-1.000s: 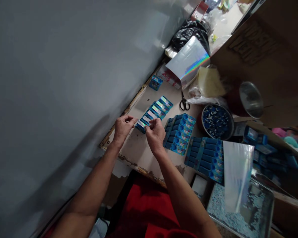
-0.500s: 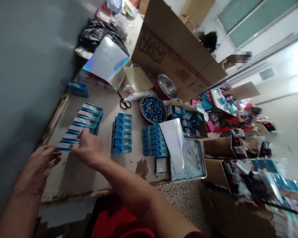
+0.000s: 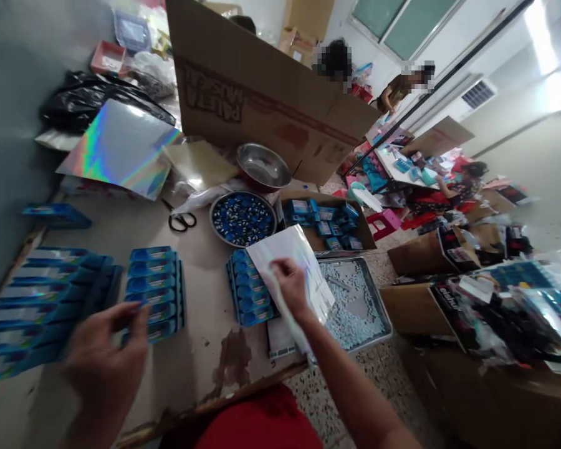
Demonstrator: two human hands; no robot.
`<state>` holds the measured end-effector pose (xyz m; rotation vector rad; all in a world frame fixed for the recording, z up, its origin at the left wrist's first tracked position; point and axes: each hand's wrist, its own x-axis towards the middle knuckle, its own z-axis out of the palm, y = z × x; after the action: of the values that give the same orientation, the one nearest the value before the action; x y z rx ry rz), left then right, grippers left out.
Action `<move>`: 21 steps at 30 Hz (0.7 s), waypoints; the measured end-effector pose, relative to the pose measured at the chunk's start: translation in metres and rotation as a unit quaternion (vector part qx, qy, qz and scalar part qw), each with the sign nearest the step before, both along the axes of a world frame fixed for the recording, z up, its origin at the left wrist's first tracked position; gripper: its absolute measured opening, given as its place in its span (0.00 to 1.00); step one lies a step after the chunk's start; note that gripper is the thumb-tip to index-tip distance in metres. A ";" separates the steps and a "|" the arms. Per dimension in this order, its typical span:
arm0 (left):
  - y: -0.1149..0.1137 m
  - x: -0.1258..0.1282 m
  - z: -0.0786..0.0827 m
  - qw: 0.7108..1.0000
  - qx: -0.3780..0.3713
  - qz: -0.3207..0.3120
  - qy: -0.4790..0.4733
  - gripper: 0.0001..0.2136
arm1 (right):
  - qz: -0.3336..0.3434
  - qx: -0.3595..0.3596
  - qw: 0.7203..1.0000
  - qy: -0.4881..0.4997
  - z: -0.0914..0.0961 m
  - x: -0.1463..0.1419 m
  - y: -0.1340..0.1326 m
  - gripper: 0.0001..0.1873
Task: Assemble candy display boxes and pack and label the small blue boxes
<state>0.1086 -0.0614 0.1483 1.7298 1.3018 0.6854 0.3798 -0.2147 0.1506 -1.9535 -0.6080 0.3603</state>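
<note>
My right hand (image 3: 290,288) pinches the shiny holographic sheet (image 3: 293,267) that lies over the metal tray (image 3: 376,312) of pale pellets. My left hand (image 3: 103,362) hovers, blurred, with fingers loosely curled near the front of a middle stack of blue packets (image 3: 154,284); nothing shows in it. A long row of blue packets with foil strips (image 3: 37,299) lies at the far left. A third stack of blue packets (image 3: 245,287) sits just left of my right hand.
A bowl of blue caps (image 3: 242,218), a steel bowl (image 3: 263,165), scissors (image 3: 182,219), a large holographic sheet (image 3: 119,146) and an upright cardboard panel (image 3: 262,100) stand behind. An open box of blue packets (image 3: 327,221) is at right. Other people work farther back at cluttered tables.
The view swung right. My right hand left the row of packets and moved right to grip the shiny sheet on the tray. My left hand drew back from the row.
</note>
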 end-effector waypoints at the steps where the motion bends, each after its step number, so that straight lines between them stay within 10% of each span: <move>1: -0.006 0.039 -0.002 0.997 0.077 -0.004 0.008 0.11 | -0.081 -0.012 0.996 -0.019 -0.004 0.046 -0.009 0.10; 5: -0.018 0.207 -0.016 0.957 0.211 -0.200 0.010 0.11 | -0.143 -0.033 0.989 0.030 -0.036 0.185 -0.018 0.12; 10: -0.023 0.352 -0.045 0.939 0.142 -0.275 0.153 0.12 | -0.053 0.025 0.989 0.134 -0.078 0.229 -0.004 0.19; 17: -0.035 0.362 -0.036 0.927 0.090 -0.326 0.160 0.14 | -0.004 0.153 0.956 0.250 -0.085 0.219 -0.027 0.24; 21: -0.037 0.360 -0.017 0.929 0.050 -0.328 0.163 0.14 | 0.023 0.039 0.998 0.036 -0.059 0.215 -0.040 0.20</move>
<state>0.4685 -0.0989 0.1308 2.2600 0.8035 0.0756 0.5944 -0.2543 0.0913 -1.8466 -0.6110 0.4281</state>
